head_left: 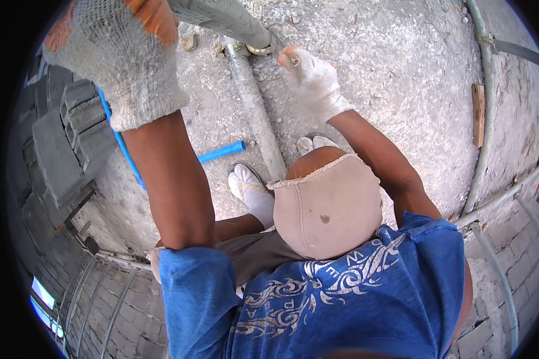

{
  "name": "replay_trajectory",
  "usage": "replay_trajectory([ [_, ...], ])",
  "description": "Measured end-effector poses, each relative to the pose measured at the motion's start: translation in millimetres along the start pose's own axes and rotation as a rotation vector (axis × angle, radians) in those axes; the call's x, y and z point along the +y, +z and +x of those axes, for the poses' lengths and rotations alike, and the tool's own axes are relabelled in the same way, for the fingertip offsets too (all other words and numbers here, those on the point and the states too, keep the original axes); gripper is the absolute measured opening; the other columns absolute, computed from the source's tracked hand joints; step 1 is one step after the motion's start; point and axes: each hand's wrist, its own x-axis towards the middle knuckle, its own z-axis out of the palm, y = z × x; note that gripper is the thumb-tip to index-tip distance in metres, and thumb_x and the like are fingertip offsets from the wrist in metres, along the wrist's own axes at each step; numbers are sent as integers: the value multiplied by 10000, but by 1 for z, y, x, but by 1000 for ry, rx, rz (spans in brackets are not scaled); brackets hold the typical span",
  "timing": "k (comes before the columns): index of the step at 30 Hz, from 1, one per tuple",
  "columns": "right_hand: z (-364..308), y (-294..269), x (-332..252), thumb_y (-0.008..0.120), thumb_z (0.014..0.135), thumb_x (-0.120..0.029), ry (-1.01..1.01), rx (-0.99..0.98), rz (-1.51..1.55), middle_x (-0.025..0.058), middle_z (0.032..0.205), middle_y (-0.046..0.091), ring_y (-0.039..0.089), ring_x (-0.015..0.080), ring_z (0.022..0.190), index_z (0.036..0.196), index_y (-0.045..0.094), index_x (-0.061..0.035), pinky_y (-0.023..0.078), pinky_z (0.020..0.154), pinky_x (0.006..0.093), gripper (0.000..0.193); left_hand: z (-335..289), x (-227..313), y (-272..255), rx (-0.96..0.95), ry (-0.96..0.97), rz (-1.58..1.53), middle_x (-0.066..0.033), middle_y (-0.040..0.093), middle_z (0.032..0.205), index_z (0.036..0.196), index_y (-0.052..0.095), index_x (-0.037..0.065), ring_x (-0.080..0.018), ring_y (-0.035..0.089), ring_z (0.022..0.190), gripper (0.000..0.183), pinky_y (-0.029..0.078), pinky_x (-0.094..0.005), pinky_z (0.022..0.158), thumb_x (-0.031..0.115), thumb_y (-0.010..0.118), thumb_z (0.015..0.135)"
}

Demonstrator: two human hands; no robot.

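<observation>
My left hand (123,60), in a whitish knit glove with orange coating, is raised close in the upper left. Its fingers are mostly cut off by the frame, so its grip does not show. Right beside it, a thick grey pole (224,15) slants down to the concrete. My right hand (314,81), gloved too, is near the pole's foot. Its fingers are closed around a thin metal wire (277,37) that runs up beside the pole. A pale ring-like piece (259,50) shows at the pole's base. A grey pipe (256,107) lies on the ground from there toward my feet.
A short blue pipe (223,152) lies by my foot, and a longer blue pipe (121,140) runs along the left. Grey blocks (57,152) are stacked at far left. At right are a wood strip (478,115) and a metal tube (483,149) along the floor's edge.
</observation>
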Motion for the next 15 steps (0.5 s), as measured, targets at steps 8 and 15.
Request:
replay_trajectory([
  [8, 47, -28, -27, 553, 996, -225, 151, -521, -248, 205, 843, 725, 728, 393, 783, 1024, 616, -11, 588, 649, 469, 225, -1, 23, 5, -275, -12, 129, -127, 721, 1096, 1340, 640, -14, -191, 700, 935, 447, 605, -347, 787, 290, 661, 1012],
  [15, 14, 1, 6, 501, 1017, -198, 333, -668, -277, 231, 823, 724, 734, 407, 729, 1145, 532, 56, 577, 647, 504, 286, -8, 22, 24, 90, -55, 326, -152, 715, 1064, 1298, 641, -68, -211, 698, 857, 432, 609, -354, 756, 177, 730, 953],
])
